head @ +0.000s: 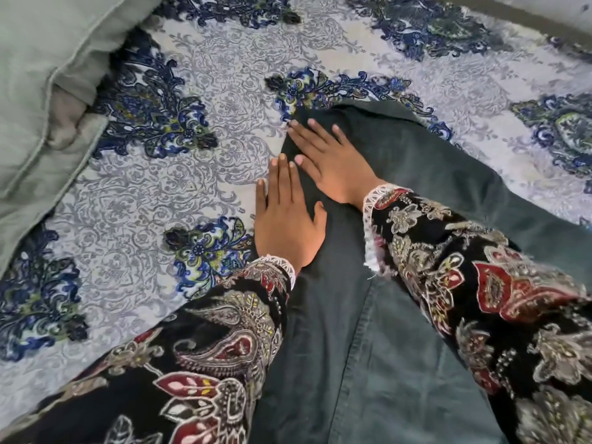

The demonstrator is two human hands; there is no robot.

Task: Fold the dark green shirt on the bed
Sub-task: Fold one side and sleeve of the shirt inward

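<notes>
Dark green shirt lies flat on bed, center to lower right. Left hand and right hand press its left edge, fingers straight. Soft, limp; best taken by edges.

Dark green shirt: one, spread on the bed.
Hands: two, both on the shirt's far left edge, the left hand just nearer than the right hand.
Patterned sleeves: two, one on each arm, crossing the shirt.
Lace cuffs: two, one at each wrist above the shirt.
Pale green pillows: seemingly two, stacked, well left of the shirt.
Printed bedsheet: one, under the shirt.
</notes>
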